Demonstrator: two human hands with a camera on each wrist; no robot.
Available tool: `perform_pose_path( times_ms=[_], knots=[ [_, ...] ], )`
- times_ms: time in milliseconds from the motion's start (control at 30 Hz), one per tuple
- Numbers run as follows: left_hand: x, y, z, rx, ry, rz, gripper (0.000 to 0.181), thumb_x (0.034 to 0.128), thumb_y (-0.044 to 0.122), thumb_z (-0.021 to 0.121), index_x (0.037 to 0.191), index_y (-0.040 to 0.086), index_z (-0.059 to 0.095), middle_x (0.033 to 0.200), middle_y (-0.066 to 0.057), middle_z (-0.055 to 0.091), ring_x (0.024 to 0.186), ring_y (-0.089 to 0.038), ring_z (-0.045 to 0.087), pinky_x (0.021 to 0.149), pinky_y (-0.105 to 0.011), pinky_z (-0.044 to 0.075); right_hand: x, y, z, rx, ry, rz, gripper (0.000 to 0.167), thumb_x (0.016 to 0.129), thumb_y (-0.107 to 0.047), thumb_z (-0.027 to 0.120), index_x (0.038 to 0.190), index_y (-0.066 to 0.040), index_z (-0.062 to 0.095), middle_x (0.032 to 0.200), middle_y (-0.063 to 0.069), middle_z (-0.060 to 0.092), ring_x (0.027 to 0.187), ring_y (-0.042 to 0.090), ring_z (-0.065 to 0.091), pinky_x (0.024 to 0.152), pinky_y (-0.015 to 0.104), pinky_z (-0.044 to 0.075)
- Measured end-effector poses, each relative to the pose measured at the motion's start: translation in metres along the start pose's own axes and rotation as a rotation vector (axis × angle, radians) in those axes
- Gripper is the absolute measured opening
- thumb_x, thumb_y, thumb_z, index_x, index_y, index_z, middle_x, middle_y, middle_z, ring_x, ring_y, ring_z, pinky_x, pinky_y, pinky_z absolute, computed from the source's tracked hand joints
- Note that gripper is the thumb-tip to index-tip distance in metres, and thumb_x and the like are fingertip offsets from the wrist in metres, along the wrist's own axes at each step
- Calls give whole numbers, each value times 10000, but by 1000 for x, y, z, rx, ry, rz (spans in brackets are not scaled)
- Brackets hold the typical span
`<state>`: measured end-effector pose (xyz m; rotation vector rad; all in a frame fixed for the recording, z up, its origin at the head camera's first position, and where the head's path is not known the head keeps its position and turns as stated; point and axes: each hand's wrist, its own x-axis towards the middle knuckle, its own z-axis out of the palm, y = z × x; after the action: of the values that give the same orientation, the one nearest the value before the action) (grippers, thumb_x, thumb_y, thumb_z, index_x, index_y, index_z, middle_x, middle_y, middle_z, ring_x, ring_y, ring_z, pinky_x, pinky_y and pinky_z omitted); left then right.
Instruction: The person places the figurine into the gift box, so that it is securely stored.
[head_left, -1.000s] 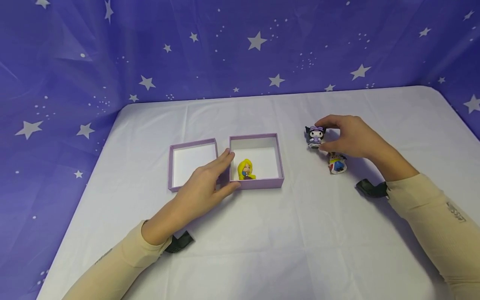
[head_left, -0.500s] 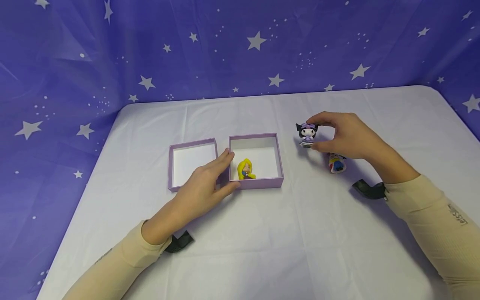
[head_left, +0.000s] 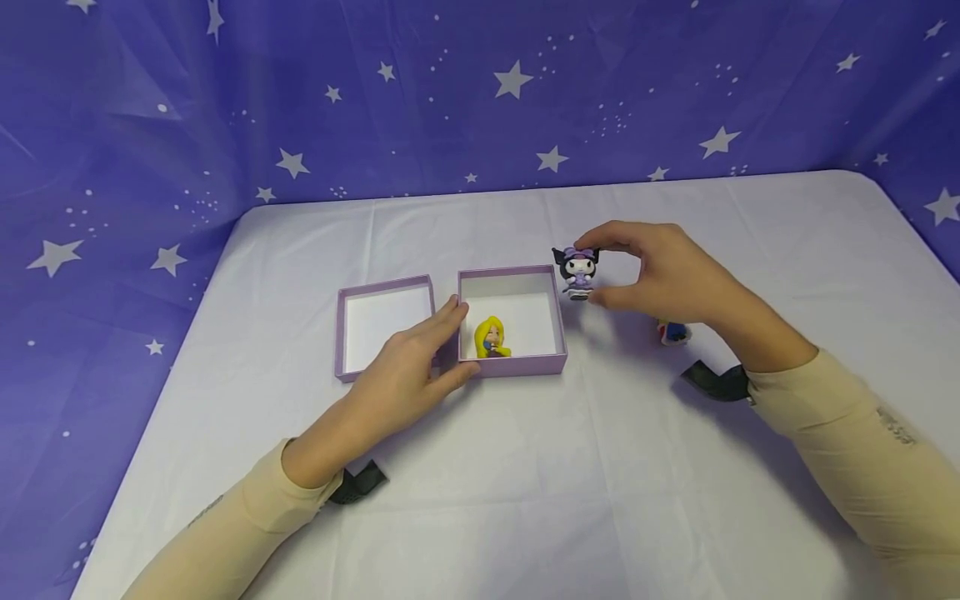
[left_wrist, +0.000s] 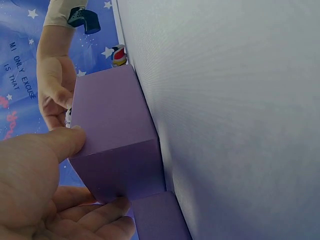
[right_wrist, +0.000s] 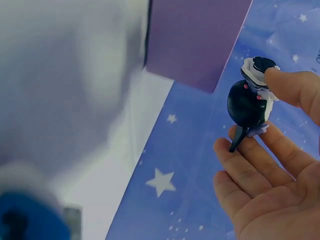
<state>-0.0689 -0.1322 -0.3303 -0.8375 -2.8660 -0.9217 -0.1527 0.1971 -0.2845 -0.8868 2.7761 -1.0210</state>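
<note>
My right hand [head_left: 660, 271] pinches a small figurine [head_left: 579, 271] with black pointed ears and a purple dress between thumb and fingers. It is upright, just beyond the right wall of an open purple box [head_left: 521, 367]. In the right wrist view the figurine's [right_wrist: 247, 102] dark back shows, head down. My left hand [head_left: 397, 375] holds the box's front-left corner, thumb at the front and fingers along the left wall. Inside the box, at the front left, sits a yellow-haired figurine [head_left: 491, 337]. A third figurine [head_left: 674, 333] in blue and red lies partly hidden under my right wrist.
A shallow purple box lid [head_left: 341, 333] with a white inside lies left of the box, partly covered by my left hand. The white-clothed table [head_left: 517, 492] ends at a blue starry curtain [head_left: 420, 100] behind.
My right hand has lifted the black-eared figurine and carried it left, from beside the blue-and-red one to the box's right wall. The left hand and box have stayed put.
</note>
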Motion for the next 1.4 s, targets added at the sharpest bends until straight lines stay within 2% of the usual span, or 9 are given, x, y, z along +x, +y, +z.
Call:
perform_pose_path(
  times_ms=[33, 100, 267, 333, 567, 833, 1133, 1267, 1400],
  knots=[
    [0, 0, 0, 0, 1, 1, 729, 912, 373, 695, 1473, 14, 398, 1523, -154, 345, 1279, -229, 481, 1034, -370, 405, 1, -3, 1, 1, 0, -16, 514, 767, -187, 825, 1240, -240, 633, 1212, -85, 639, 1171, 120, 552, 976, 419, 414],
    [0, 0, 0, -1, 2, 3, 728, 911, 374, 695, 1471, 12, 402, 1522, -157, 346, 1220, -235, 536, 1034, -372, 404, 4, -8, 4, 11, -2, -32, 519, 758, -175, 829, 1234, -240, 633, 1202, -98, 639, 1180, 120, 548, 985, 415, 413],
    [0, -1, 1, 3, 1, 4, 727, 911, 376, 695, 1469, 11, 405, 1521, -157, 349, 1225, -233, 533, 1037, -374, 401, 10, -19, 14, 15, -23, -51, 506, 745, -188, 837, 1207, -227, 636, 1154, -102, 648, 1142, 117, 559, 987, 395, 411],
    [0, -1, 1, 7, -1, 3, 728, 911, 381, 693, 1470, 15, 404, 1522, -152, 348, 1353, -233, 385, 1067, -393, 360, 13, -23, 19, 18, -37, -55, 493, 741, -193, 839, 1192, -217, 642, 1132, -90, 656, 1127, 126, 564, 981, 400, 412],
    [1, -1, 2, 5, 3, 10, 728, 912, 389, 690, 1470, 17, 406, 1518, -148, 354, 1362, -231, 375, 1075, -388, 350, 20, -31, 38, 3, -81, -65, 501, 725, -202, 842, 1183, -161, 645, 1126, -31, 668, 1105, 153, 579, 978, 423, 429],
    [1, 0, 1, 8, 8, 17, 730, 914, 382, 690, 1469, 6, 402, 1518, -157, 351, 1353, -227, 384, 1065, -389, 365, 30, -35, 56, -149, -133, -102, 472, 718, -223, 823, 1153, -138, 664, 1059, -53, 688, 868, 131, 659, 1151, 528, 82],
    [1, -1, 0, 21, 1, 19, 731, 916, 389, 684, 1472, 11, 398, 1519, -161, 349, 1316, -229, 440, 1053, -380, 385, 33, -47, 74, -277, -126, 17, 460, 685, -237, 838, 1122, -188, 701, 919, -80, 696, 1064, 229, 529, 969, 601, 150],
    [1, -1, 0, 25, 2, 23, 727, 918, 388, 683, 1470, 10, 401, 1519, -166, 349, 1111, -233, 593, 1020, -366, 417, 35, -50, 78, -340, -120, 37, 485, 701, -242, 827, 1161, -179, 688, 975, -56, 709, 1037, 235, 559, 998, 609, 139],
    [0, -1, 0, 28, 2, 16, 729, 917, 391, 682, 1472, 12, 399, 1521, -162, 344, 1101, -230, 597, 1016, -362, 421, 39, -53, 80, -389, -146, 48, 491, 713, -243, 830, 1176, -164, 688, 1028, -25, 716, 1024, 229, 600, 1056, 621, 102]
  ],
)
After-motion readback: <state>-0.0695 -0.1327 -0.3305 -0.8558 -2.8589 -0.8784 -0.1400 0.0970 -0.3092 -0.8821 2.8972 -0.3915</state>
